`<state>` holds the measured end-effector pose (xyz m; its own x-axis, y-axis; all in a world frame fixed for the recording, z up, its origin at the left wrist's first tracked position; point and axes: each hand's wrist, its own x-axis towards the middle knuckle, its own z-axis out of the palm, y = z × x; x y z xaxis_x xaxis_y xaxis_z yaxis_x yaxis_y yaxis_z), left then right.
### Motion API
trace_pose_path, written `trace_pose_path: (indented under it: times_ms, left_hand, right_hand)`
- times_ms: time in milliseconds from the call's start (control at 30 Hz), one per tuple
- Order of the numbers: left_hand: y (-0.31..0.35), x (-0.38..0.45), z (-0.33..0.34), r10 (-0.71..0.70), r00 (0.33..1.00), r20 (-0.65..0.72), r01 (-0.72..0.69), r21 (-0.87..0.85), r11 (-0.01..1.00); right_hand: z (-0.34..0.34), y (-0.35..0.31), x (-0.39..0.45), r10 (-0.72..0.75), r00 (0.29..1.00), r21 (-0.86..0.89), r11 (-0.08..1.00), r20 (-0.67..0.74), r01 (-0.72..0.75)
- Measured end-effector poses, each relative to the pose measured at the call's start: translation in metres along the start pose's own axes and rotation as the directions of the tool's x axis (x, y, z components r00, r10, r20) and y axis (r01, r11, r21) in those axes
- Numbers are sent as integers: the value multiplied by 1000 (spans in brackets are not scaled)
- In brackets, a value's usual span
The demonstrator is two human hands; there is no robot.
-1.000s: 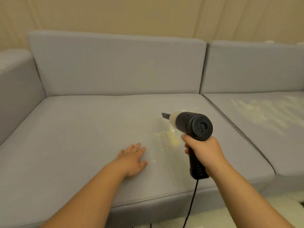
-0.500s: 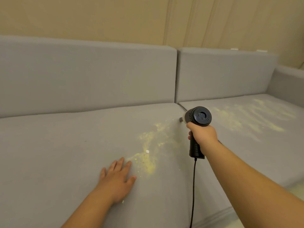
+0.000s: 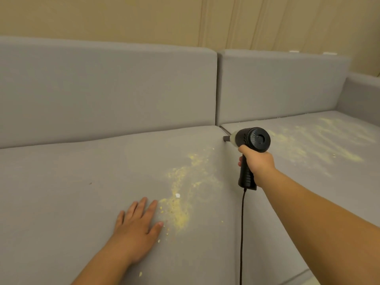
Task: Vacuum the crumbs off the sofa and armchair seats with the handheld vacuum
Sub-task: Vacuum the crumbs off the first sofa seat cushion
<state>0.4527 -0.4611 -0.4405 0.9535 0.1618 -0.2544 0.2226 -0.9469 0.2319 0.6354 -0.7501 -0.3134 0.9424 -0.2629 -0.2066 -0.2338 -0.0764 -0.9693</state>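
Observation:
A black handheld vacuum with a cord is gripped by its handle in my right hand. Its nozzle points left into the gap between the two grey sofa seat cushions. Yellow crumbs trail across the left seat cushion, from near the gap down toward my left hand. That hand lies flat and open on the cushion, fingers spread, right beside the crumbs. A wider scatter of crumbs covers the right seat cushion.
Two grey back cushions stand behind the seats. The sofa's right armrest rises at the far right. Beige curtains hang behind. A small white fleck lies among the crumbs.
The view has swung right along the sofa. My right hand carried the vacuum from over the left cushion's crumbs to the gap between the cushions. My left hand stays flat on the cushion.

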Motion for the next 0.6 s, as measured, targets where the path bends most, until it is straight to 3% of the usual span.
trace_pose_path:
  times_ms: [600]
  left_hand:
    - [-1, 3, -3, -7, 1000, 4, 8, -50, 999]
  right_hand:
    - [8, 8, -5, -32, 993, -69, 997, 118, 41]
